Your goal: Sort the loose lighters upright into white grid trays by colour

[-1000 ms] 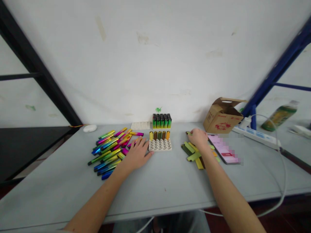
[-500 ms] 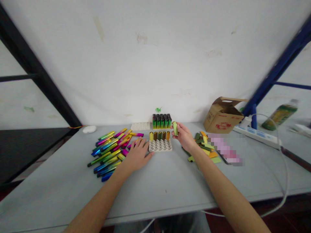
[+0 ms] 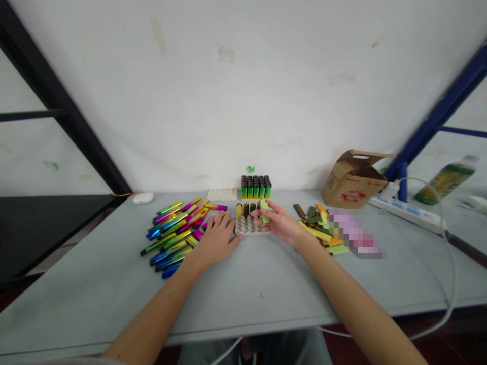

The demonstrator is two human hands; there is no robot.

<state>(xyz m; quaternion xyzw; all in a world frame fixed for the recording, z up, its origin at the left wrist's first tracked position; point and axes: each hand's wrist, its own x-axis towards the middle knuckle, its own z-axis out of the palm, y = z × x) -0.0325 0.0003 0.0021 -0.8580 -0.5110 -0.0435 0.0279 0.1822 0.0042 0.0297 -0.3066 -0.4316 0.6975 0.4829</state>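
My right hand (image 3: 279, 222) holds a light green flat piece (image 3: 265, 210) between thumb and fingers, over the right part of a white tray with round holes (image 3: 249, 226). Several yellow, brown and dark pieces (image 3: 245, 210) stand upright in the tray's back row. My left hand (image 3: 218, 238) lies on the table with its fingers spread, its fingertips near the tray's left edge. Shiny multicoloured tubes (image 3: 171, 238) lie in a pile left of it. A pile of green, yellow and orange flat pieces (image 3: 321, 233) lies on the right.
Behind the tray stand green and black cylinders (image 3: 256, 187) in rows, beside another white tray (image 3: 222, 194). A cardboard box (image 3: 352, 182), a power strip (image 3: 411, 213), a pixelated pink item (image 3: 353, 230) and a white case (image 3: 143, 198) also sit on the table.
My right hand has moved left and slightly down, bringing the light green piece over the tray's right side. My left hand stays beside the tray. The view has shifted slightly.
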